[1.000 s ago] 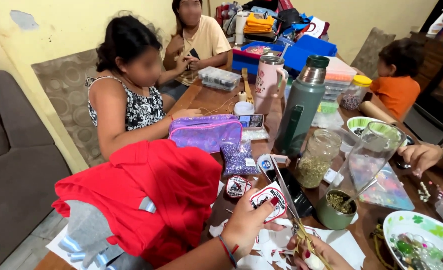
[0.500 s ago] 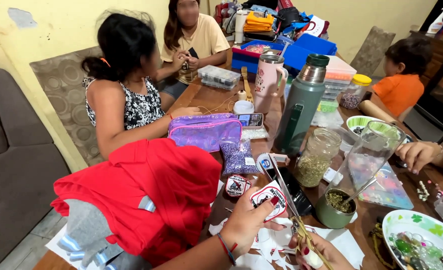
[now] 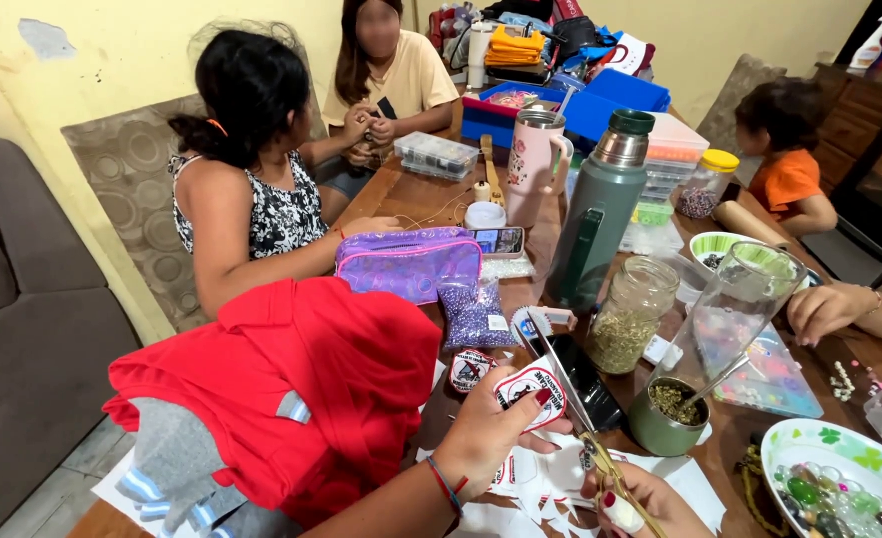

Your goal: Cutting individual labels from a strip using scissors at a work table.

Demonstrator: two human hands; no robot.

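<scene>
Two hands work low at the table (image 3: 431, 199) edge; the left hand (image 3: 491, 430) pinches a round sticker (image 3: 528, 387), red, white and black, fingers closed tight on it; the right hand (image 3: 640, 498) is wrapped around the handles of the scissors (image 3: 570, 394), fingers closed on them; the blades are a little apart and point up and away, right beside the sticker, but I cannot tell if they bite the paper yet; I think the cutting is partly done; one cut sticker (image 3: 471, 369) lies on the table just past the left hand, and lots of white scraps (image 3: 550, 483) sit under both hands, so some shapes look already cut out; the sticker in hand looks nearly trimmed all round; how many are left I cannot tell, since the sheet under the hands is mostly hidden; a red cloth (image 3: 301, 379) is piled to the left; a dark cup (image 3: 668, 413) with a metal straw stands to the right, near a jar (image 3: 632, 314); a green flask (image 3: 605, 209) stands behind; other people sit around the table with their own hands busy.
</scene>
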